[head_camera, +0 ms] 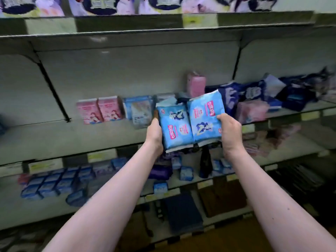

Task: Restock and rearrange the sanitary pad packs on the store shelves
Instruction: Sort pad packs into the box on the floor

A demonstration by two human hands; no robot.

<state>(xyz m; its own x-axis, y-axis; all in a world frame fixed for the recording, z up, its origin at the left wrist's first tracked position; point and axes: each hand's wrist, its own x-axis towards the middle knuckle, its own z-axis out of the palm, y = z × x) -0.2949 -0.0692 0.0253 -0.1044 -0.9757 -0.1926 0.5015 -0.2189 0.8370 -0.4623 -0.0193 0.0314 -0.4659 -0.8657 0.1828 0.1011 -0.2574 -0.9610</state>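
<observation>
- Tall grey metal shelf unit (54, 139), filling the whole view, with flat boards one above the other and yellow price tags along the front edges.
- Row of soft purple and white packs (101, 6) on the top board, blurry and cut off by the upper edge.
- Messy heap of dark blue soft packs (254, 93) on the right part of the middle board, some leaning, some lying flat.
- Group of small blue boxes (54, 182) on the lower board at the left, set close in rows.
- Two light blue plastic pad packs (175, 128), side by side and touching, held up in front of the middle board near its front edge.
- Left hand (154, 135) gripping the left pack at its left side, thumb along the edge.
- Right hand (230, 133) gripping the right pack at its right side, fingers curled over the front.
- Pale pink soft pack (252, 110) lying on the middle board, just right of the held packs.
- Two pink cardboard boxes (101, 110) standing upright and touching on the middle board, left of the held packs.
- Light blue and white pack (140, 111) just beside the pink boxes, upright.
- Small pink pack (196, 84) standing at the back, above and behind the held packs.
</observation>
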